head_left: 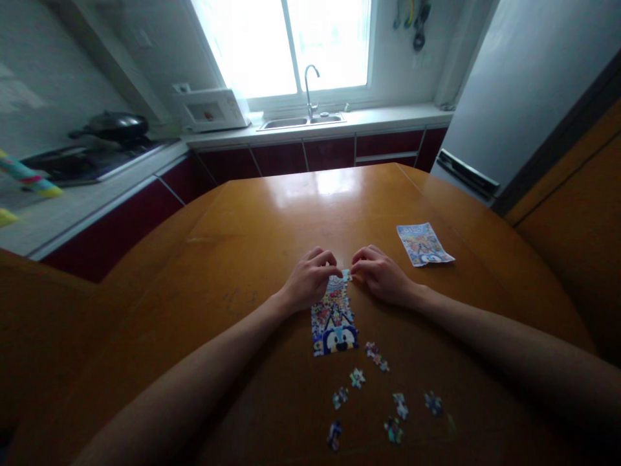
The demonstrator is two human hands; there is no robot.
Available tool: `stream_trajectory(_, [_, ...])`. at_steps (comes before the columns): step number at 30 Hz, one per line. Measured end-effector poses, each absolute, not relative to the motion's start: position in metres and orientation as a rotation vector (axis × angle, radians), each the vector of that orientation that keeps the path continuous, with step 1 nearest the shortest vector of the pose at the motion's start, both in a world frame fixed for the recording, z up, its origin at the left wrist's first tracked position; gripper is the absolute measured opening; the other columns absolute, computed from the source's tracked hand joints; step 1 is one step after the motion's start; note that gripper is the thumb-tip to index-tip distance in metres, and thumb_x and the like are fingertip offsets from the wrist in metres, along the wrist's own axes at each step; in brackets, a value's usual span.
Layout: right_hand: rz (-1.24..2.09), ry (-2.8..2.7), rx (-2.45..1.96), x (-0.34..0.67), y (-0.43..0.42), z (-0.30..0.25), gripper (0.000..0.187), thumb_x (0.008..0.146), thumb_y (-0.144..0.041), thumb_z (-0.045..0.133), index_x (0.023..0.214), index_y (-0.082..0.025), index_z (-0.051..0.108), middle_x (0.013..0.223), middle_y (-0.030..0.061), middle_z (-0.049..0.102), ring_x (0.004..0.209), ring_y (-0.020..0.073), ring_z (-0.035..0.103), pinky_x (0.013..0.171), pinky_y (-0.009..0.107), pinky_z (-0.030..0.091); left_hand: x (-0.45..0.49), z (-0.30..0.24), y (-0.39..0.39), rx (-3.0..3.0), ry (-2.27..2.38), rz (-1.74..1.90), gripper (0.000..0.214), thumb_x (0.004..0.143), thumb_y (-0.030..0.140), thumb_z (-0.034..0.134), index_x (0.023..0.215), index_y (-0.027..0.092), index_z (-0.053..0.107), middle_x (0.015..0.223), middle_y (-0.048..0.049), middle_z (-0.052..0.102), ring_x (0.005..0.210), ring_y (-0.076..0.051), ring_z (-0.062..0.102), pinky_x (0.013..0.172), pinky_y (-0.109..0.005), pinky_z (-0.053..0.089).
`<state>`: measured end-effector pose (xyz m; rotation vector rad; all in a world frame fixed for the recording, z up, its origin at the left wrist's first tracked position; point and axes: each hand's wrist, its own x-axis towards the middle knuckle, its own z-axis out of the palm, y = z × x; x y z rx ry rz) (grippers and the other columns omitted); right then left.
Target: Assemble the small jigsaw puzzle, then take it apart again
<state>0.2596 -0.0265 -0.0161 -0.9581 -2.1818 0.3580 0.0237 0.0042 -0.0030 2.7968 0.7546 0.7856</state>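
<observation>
A partly joined jigsaw puzzle (334, 314) lies on the wooden table, showing a blue cartoon dog's face at its near end. My left hand (313, 278) bends over the puzzle's far left part, its fingers curled down and gripping the far edge. At the far right corner, a small pale puzzle piece (347, 275) is pinched at the fingertips of my right hand (379, 273). Whether that piece is locked into the rest cannot be made out. Several loose pieces lie nearer to me, among them a light one (358, 378) and a dark one (334, 435).
A creased picture sheet (424, 244) with similar artwork lies right of my right hand. Beyond the wooden table (252, 226) are a counter with a sink (291, 122), a white microwave (212, 109) and a stove with a black pan (116, 125). A fridge (519, 97) stands at right.
</observation>
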Motion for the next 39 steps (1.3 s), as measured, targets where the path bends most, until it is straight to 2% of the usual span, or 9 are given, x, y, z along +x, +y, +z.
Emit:
stream_trajectory(4, [0.365, -2.184, -0.968, 0.260, -0.026, -0.017, 0.019, 0.087, -0.007, 0.057, 0.087, -0.020, 0.070, 0.098, 0.0076, 0.063, 0.097, 0.0209, 0.054, 0.085, 0.037, 0.047, 0.024, -0.004, 0.005, 2.790, 0.742, 0.805, 0.033, 0.089, 0.007, 0.048, 0.092, 0.026, 0.075, 0.091, -0.0042, 0.061, 0.091, -0.019, 0.049, 0.082, -0.034, 0.045])
stream_trajectory(14, [0.336, -2.165, -1.006, 0.260, -0.026, -0.019, 0.022, 0.086, -0.005, 0.056, 0.086, -0.020, 0.071, 0.097, 0.0073, 0.064, 0.096, 0.0209, 0.053, 0.085, 0.036, 0.047, 0.025, -0.002, 0.004, 2.777, 0.752, 0.880, 0.032, 0.090, 0.008, 0.047, 0.089, 0.022, 0.076, 0.088, -0.0054, 0.062, 0.088, -0.019, 0.049, 0.079, -0.034, 0.046])
stream_trajectory(27, [0.369, -2.226, -0.968, 0.259, -0.028, -0.016, 0.027, 0.084, -0.002, 0.055, 0.085, -0.022, 0.074, 0.098, 0.0067, 0.062, 0.094, 0.0199, 0.053, 0.083, 0.035, 0.047, 0.026, -0.001, 0.003, 2.830, 0.668, 0.707, 0.035, 0.087, 0.006, 0.049, 0.097, 0.028, 0.075, 0.093, -0.0039, 0.062, 0.090, -0.019, 0.049, 0.082, -0.034, 0.047])
stream_trajectory(31, [0.358, -2.251, -0.974, 0.260, -0.025, -0.016, 0.025, 0.085, -0.004, 0.055, 0.086, -0.021, 0.073, 0.098, 0.0064, 0.062, 0.096, 0.0199, 0.053, 0.085, 0.035, 0.047, 0.027, 0.001, 0.002, 2.852, 0.673, 0.640, 0.036, 0.084, 0.004, 0.049, 0.099, 0.026, 0.073, 0.096, -0.0043, 0.061, 0.092, -0.019, 0.049, 0.084, -0.034, 0.047])
stream_trajectory(36, [0.213, -2.317, -0.940, 0.259, -0.043, 0.013, 0.027, 0.088, -0.006, 0.050, 0.092, -0.022, 0.072, 0.101, 0.0083, 0.062, 0.097, 0.0221, 0.052, 0.085, 0.038, 0.046, 0.027, 0.002, 0.000, 2.881, 0.670, 0.628, 0.034, 0.083, 0.004, 0.049, 0.103, 0.023, 0.070, 0.098, -0.0054, 0.060, 0.094, -0.020, 0.048, 0.085, -0.036, 0.047])
stream_trajectory(39, [0.222, -2.495, -0.827, 0.254, -0.074, 0.041, 0.021, 0.091, -0.011, 0.052, 0.096, -0.021, 0.069, 0.097, 0.0070, 0.062, 0.088, 0.0197, 0.053, 0.077, 0.035, 0.045, 0.026, 0.000, 0.001, 2.899, 0.696, 0.760, 0.031, 0.084, 0.007, 0.051, 0.103, 0.023, 0.069, 0.098, -0.0055, 0.060, 0.093, -0.021, 0.047, 0.084, -0.036, 0.047])
